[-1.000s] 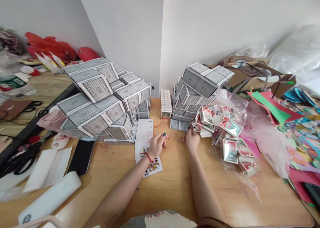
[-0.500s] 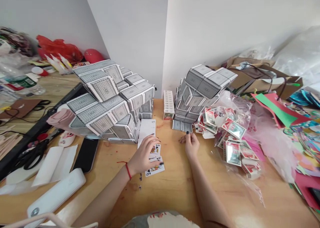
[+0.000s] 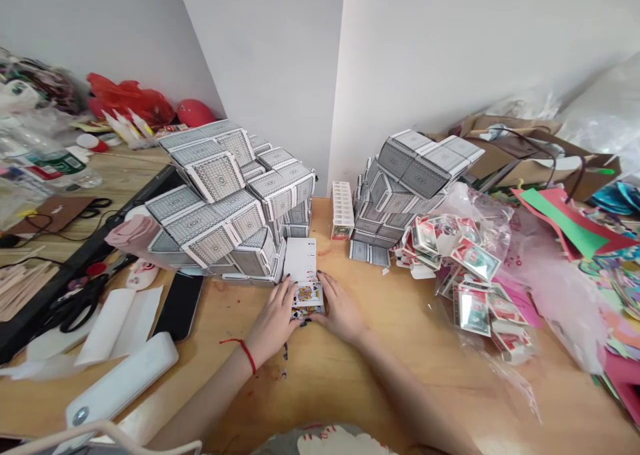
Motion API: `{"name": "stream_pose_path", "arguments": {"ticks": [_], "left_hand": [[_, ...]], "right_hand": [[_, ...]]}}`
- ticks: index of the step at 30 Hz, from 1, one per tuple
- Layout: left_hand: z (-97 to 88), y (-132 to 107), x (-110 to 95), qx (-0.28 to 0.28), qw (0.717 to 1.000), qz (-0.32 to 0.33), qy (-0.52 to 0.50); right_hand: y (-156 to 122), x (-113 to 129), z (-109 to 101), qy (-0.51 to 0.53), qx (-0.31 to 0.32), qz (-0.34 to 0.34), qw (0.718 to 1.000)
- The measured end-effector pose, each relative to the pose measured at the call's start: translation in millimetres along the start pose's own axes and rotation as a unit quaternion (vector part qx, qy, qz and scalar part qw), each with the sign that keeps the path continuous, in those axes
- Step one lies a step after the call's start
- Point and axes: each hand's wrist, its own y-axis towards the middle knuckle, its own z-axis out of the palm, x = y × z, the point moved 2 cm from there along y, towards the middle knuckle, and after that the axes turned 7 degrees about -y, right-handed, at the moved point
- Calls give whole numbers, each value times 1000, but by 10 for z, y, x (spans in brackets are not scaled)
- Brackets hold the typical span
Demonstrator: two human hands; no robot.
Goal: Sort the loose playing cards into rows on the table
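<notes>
A spread of face-up playing cards [image 3: 306, 288] lies on the wooden table [image 3: 400, 348] in front of me. My left hand [image 3: 273, 318], with a red string on its wrist, cups the near left side of the cards. My right hand [image 3: 340, 312] presses against their right side. Both sets of fingers curl round the near end of the cards, squeezing them together. A white card [image 3: 301, 258] sticks out at the far end of the spread.
Grey card-box stacks rise at left [image 3: 225, 202] and at right [image 3: 415, 175]. A bag of red-and-white packs [image 3: 465, 268] lies right. Scissors [image 3: 75, 302], a black phone [image 3: 179, 305], a white case [image 3: 120, 388] and paper sit left. Coloured paper scraps [image 3: 600, 255] crowd the far right.
My right hand came left from the grey cards by the right stack to the spread. My left hand slid down, and both hands now gather the face-up cards.
</notes>
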Motion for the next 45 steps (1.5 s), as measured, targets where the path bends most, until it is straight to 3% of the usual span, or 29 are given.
{"name": "stream_pose_path", "arguments": {"ticks": [9,13,20,24,29,35,39,42,45], "left_hand": [[-163,335,-214,25,991,16,133],[-181,446,-307,70,975,3,212],[-237,573,-353,51,977,-62,199],[-272,546,-330,32,978,-44,201],[-303,470,-306,-6,980,-13,198],[-244,406,-285,69,979,13,190],[-206,341,-298,72,983,0,171],[-203,290,-303,73,986,-19,148],[-210,245,-323,73,990,-10,122]], "right_hand": [[294,70,-54,-60,48,80,994],[375,141,-42,-91,60,118,987],[364,170,51,-19,12,117,993],[249,197,83,25,-8,116,993],[158,236,64,72,-51,57,994],[123,239,44,108,-41,45,992],[92,244,10,131,-42,56,989],[33,247,-49,199,6,54,978],[-65,252,-150,326,87,55,940]]}}
